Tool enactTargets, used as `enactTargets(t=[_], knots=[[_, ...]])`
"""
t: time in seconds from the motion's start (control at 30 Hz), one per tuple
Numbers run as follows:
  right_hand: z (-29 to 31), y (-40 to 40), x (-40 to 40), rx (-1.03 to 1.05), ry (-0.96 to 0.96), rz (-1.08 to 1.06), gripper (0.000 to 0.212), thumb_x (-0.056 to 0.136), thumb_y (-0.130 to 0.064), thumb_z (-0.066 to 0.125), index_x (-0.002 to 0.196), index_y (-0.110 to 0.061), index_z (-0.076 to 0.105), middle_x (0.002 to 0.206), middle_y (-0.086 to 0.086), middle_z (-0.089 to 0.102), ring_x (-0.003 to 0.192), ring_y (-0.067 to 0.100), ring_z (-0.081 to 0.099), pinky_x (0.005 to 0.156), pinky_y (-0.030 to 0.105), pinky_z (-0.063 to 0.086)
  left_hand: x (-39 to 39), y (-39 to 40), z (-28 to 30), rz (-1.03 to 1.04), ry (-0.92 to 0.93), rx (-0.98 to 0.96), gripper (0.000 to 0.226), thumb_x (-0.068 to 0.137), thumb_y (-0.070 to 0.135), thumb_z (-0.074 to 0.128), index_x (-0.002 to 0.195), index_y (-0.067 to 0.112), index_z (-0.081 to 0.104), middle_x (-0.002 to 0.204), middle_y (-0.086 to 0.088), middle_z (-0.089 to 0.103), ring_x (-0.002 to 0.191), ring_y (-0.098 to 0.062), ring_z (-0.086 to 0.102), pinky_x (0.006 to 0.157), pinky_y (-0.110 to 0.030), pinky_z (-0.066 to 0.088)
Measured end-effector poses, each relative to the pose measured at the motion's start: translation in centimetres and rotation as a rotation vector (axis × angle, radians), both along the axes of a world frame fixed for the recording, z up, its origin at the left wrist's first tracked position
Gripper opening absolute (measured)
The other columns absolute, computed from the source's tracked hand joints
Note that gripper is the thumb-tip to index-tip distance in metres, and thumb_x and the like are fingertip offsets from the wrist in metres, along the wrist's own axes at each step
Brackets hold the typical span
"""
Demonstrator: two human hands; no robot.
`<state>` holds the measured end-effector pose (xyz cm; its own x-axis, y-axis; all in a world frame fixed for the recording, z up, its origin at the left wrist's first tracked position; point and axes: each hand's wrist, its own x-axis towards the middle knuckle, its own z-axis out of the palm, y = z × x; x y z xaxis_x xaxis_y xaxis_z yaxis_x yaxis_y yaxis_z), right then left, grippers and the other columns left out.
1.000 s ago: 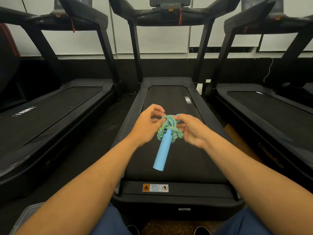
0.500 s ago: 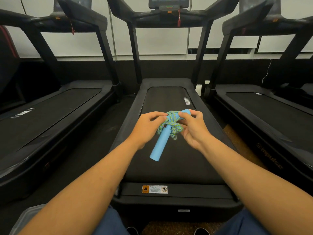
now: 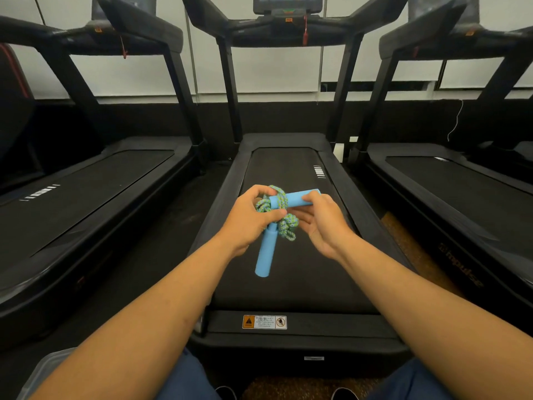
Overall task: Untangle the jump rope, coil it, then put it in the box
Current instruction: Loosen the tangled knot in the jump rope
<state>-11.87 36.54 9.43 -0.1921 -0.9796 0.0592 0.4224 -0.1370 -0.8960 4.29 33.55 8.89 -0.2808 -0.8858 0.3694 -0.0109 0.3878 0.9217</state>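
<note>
**Upper handle crosswise, knot between the hands**

I hold the jump rope [image 3: 278, 215] in the air over the middle treadmill [image 3: 291, 287]. The upper handle [image 3: 297, 198] lies with its long axis left to right; my right hand [image 3: 320, 223] grips its right end. The lower handle [image 3: 264, 252] hangs near and slightly left, free. My left hand [image 3: 251, 217] pinches the knotted green cord at the handles' junction, wrist level. The right hand is nearer the crosswise handle, so I judge it should draw rightward. A clear box [image 3: 43, 373] sits at near left.

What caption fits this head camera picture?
Two hands, left hand and right hand, work a tangled blue-handled jump rope above a treadmill.
</note>
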Motion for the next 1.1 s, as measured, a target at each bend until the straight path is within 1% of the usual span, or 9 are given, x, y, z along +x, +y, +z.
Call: enactTargets(t=[0.1,0.2,0.27,0.33,0.57,0.7,0.8,0.97,1.1], knots=[[-0.3,0.0,0.3,-0.01,0.108,-0.038,0.024,0.098,-0.017,0.06,0.114,-0.014,0.043,0.108,0.016,0.069,0.089,0.024,0.073,0.078,0.039,0.06,-0.4,0.4,0.2,0.035,-0.063,-0.057,0.031,0.083,0.003,0.079,0.108,0.007,0.062,0.093,-0.007,0.07,0.079,-0.018,0.071,0.074,-0.035,0.063],[-0.4,0.2,0.0,-0.134,0.579,-0.405,0.053,0.087,-0.034,0.076,0.124,-0.029,0.037,0.11,0.001,0.057,0.09,0.011,0.062,0.079,0.023,0.051,-0.6,0.5,0.5,0.114,-0.09,-0.11,0.027,0.084,0.006,0.08,0.105,0.006,0.062,0.087,-0.005,0.071,0.071,-0.01,0.07,0.064,-0.025,0.058],[-0.3,0.4,-0.2,-0.308,0.829,-0.54,0.043,0.083,-0.036,0.08,0.112,-0.028,0.049,0.11,-0.002,0.046,0.093,0.007,0.051,0.075,0.012,0.041,-0.6,0.4,0.5,0.161,-0.09,-0.129,0.025,0.083,0.01,0.081,0.101,0.008,0.065,0.087,-0.008,0.074,0.072,-0.012,0.072,0.064,-0.027,0.058],[-0.5,0.3,-0.1,-0.39,0.952,-0.496,0.027,0.082,-0.036,0.082,0.096,-0.023,0.062,0.106,-0.002,0.05,0.094,0.007,0.052,0.077,0.014,0.042,-0.5,0.3,0.4,0.181,-0.103,-0.148,0.021,0.085,0.014,0.08,0.101,0.009,0.066,0.089,-0.008,0.075,0.075,-0.016,0.074,0.066,-0.031,0.061],[-0.2,0.0,0.4,-0.232,0.922,-0.355,0.019,0.086,-0.034,0.079,0.08,-0.016,0.073,0.071,-0.007,0.07,0.064,0.0,0.062,0.062,0.012,0.048,0.1,0.1,0.1,0.19,-0.153,-0.222,0.02,0.087,0.016,0.079,0.102,0.011,0.066,0.094,-0.003,0.076,0.084,-0.015,0.075,0.076,-0.042,0.063],[-0.1,0.0,0.4,-0.148,0.889,-0.377,0.018,0.083,-0.024,0.072,0.066,-0.017,0.071,0.063,-0.001,0.071,0.059,0.006,0.062,0.06,0.025,0.05,0.0,0.1,0.0,0.239,-0.261,-0.366,0.02,0.084,0.021,0.08,0.1,0.018,0.069,0.085,-0.001,0.073,0.08,-0.017,0.07,0.075,-0.04,0.058],[0.5,-0.1,-0.3,-0.125,0.886,-0.465,0.01,0.078,-0.02,0.07,0.07,-0.013,0.069,0.066,0.0,0.071,0.062,0.009,0.063,0.057,0.019,0.046,-0.7,0.7,0.3,0.271,-0.31,-0.483,0.021,0.087,0.021,0.077,0.104,0.017,0.067,0.082,0.007,0.068,0.075,-0.011,0.064,0.07,-0.029,0.053],[0.8,-0.7,-2.3,-0.11,0.88,-0.514,0.009,0.081,-0.018,0.07,0.086,-0.011,0.073,0.068,-0.002,0.069,0.068,0.013,0.065,0.062,0.017,0.048,-0.9,1.0,0.8,0.249,-0.35,-0.617,0.025,0.089,0.021,0.074,0.113,0.016,0.068,0.098,0.009,0.069,0.083,-0.001,0.061,0.078,-0.015,0.045],[0.7,-1.0,-2.9,-0.093,0.929,-0.411,0.013,0.083,-0.018,0.065,0.086,-0.019,0.078,0.074,-0.003,0.074,0.077,0.018,0.072,0.078,0.041,0.06,-0.4,0.8,0.9,0.22,-0.266,-0.51,0.022,0.09,0.018,0.073,0.112,0.018,0.07,0.098,0.015,0.07,0.083,0.004,0.064,0.076,-0.009,0.045]])
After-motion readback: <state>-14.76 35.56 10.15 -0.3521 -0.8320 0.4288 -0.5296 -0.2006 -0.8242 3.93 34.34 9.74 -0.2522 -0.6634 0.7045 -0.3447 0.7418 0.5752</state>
